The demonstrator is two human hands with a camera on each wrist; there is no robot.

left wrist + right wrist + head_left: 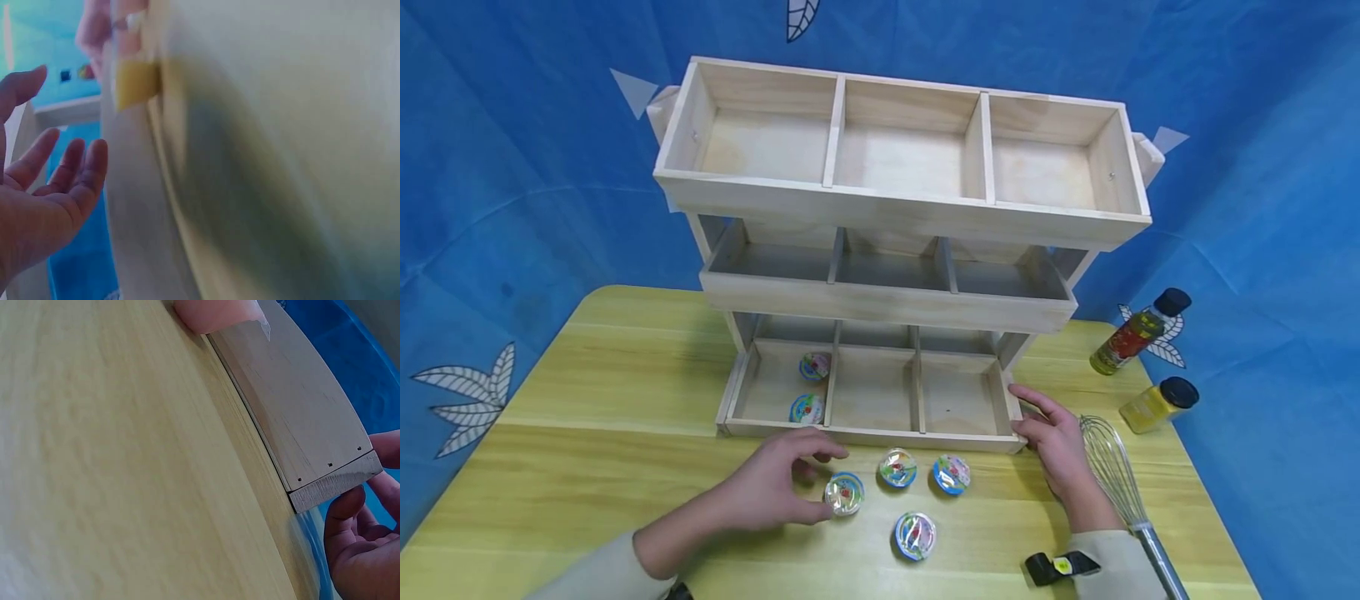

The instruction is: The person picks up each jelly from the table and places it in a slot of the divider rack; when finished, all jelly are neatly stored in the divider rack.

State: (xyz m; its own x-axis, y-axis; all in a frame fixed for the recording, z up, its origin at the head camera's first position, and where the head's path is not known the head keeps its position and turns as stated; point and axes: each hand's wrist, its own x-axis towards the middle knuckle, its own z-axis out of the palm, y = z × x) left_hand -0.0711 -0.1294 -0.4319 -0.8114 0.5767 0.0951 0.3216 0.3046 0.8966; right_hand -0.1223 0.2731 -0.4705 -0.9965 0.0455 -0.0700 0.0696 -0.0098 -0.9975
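Observation:
On the table in the head view, my left hand (767, 479) reaches over a small jelly cup (845, 493) with fingers spread. Its thumb tip is right at the cup's left rim, and the left wrist view shows those fingers (78, 169) apart and loosely bent. My right hand (1056, 442) pinches the front right corner of the three-tier wooden rack (865, 435), its thumb (345, 506) at the end of the front board. Near the left hand lie more jelly cups: one (897, 468), a second (952, 474) and a third (915, 535).
Two jelly cups, one (814, 366) behind the other (807, 409), sit in the rack's bottom left compartment. At right are a whisk (1112, 467), a dark-capped oil bottle (1129, 340) and a yellow spice jar (1152, 407). A blue cloth (1262, 167) hangs behind.

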